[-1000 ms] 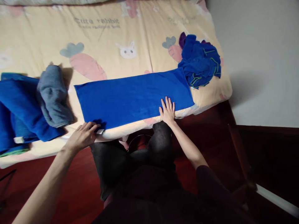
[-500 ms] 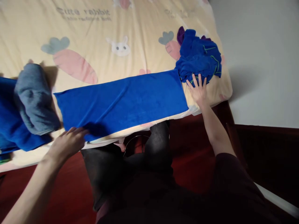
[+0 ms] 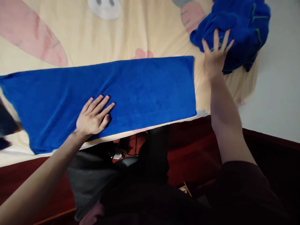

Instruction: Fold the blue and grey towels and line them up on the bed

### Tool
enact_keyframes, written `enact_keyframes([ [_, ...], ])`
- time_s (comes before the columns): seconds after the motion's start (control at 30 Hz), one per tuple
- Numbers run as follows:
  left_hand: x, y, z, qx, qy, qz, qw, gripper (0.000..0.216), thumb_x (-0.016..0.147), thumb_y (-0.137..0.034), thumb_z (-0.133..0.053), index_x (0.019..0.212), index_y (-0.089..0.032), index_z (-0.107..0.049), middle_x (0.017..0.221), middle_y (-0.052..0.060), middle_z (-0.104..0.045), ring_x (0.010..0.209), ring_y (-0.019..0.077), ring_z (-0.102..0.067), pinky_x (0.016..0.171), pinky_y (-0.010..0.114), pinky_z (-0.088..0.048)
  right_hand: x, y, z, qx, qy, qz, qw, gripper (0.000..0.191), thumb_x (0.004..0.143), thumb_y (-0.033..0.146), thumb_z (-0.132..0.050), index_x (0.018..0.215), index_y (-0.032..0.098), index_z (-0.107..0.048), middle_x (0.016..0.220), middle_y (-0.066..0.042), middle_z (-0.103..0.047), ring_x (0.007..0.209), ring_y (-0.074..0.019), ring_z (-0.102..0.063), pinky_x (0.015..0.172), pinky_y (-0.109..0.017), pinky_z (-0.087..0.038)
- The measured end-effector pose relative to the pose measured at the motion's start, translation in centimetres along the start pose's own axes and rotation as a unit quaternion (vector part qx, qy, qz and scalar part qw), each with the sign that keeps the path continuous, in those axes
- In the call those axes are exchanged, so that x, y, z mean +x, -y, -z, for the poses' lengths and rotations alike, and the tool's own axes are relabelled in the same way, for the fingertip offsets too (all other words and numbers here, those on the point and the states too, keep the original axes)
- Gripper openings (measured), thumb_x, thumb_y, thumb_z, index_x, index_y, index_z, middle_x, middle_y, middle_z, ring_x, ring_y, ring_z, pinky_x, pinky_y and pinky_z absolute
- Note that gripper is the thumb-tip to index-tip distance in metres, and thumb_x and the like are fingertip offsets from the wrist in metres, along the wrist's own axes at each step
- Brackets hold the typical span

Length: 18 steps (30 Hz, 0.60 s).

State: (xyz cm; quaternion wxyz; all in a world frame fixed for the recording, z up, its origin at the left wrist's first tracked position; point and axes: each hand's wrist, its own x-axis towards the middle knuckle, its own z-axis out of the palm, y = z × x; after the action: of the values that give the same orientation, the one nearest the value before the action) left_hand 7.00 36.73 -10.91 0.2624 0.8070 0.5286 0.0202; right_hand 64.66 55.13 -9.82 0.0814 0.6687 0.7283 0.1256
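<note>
A long blue towel [image 3: 145,87] lies spread along the near edge of the bed, with a few diagonal creases toward its left part. My left hand [image 3: 93,117] rests palm down on it, left of the middle, fingers stretched out. Beyond the towel's right end sits a crumpled heap of blue cloth [image 3: 236,28] with green edging. Against the near side of that heap is my right hand [image 3: 215,56], its fingers spread over the cloth and gripping nothing.
The bed's cream sheet [image 3: 150,28] carries carrot and rabbit prints. Dark cloth [image 3: 7,120] shows at the left edge. A pale wall [image 3: 281,78] stands to the right. Below the bed edge are my legs and a dark red floor [image 3: 187,150].
My left hand has gone from the towel's lower left corner onto its surface, fingers now extended. My right hand and the heap have moved away from the towel's right end. The view is closer.
</note>
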Motion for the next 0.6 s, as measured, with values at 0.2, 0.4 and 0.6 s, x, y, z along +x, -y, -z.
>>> enact_keyframes([
  [0.2, 0.4, -0.4, 0.1, -0.001, -0.004, -0.005, 1.0, 0.059, 0.091, -0.046, -0.05, 0.149, -0.039, -0.054, 0.161, -0.002, -0.051, 0.159, 0.0326, -0.032, 0.131, 0.059, -0.021, 2.7, 0.8, 0.6, -0.018, 0.002, -0.012, 1.0, 0.075, 0.112, 0.053, -0.001, 0.157, 0.015, -0.047, 0.173, -0.018, -0.025, 0.159, -0.0455, -0.021, 0.112, -0.084, -0.021],
  [0.4, 0.4, 3.6, 4.6, -0.007, -0.124, 0.023, 0.992, 0.045, 0.099, -0.044, -0.041, 0.131, -0.022, -0.064, 0.153, 0.009, -0.056, 0.145, 0.0305, -0.048, 0.125, 0.055, -0.034, -1.3, 3.9, 4.0, 0.067, -0.083, 0.015, 0.994, 0.078, 0.111, 0.057, -0.005, 0.137, 0.016, -0.065, 0.164, -0.015, -0.045, 0.156, -0.039, -0.035, 0.122, -0.071, -0.028],
  [0.6, 2.5, 14.3, 13.4, 0.112, -0.038, 0.221, 0.968, 0.077, 0.1, -0.06, -0.039, 0.143, 0.002, -0.05, 0.149, 0.013, -0.054, 0.143, 0.0289, -0.042, 0.123, 0.062, -0.029, -2.0, 5.5, 3.7, 0.221, 0.029, 0.05, 0.973, 0.098, 0.098, 0.079, -0.014, 0.137, 0.004, -0.064, 0.128, -0.014, -0.073, 0.116, -0.0285, -0.071, 0.09, -0.048, -0.056],
])
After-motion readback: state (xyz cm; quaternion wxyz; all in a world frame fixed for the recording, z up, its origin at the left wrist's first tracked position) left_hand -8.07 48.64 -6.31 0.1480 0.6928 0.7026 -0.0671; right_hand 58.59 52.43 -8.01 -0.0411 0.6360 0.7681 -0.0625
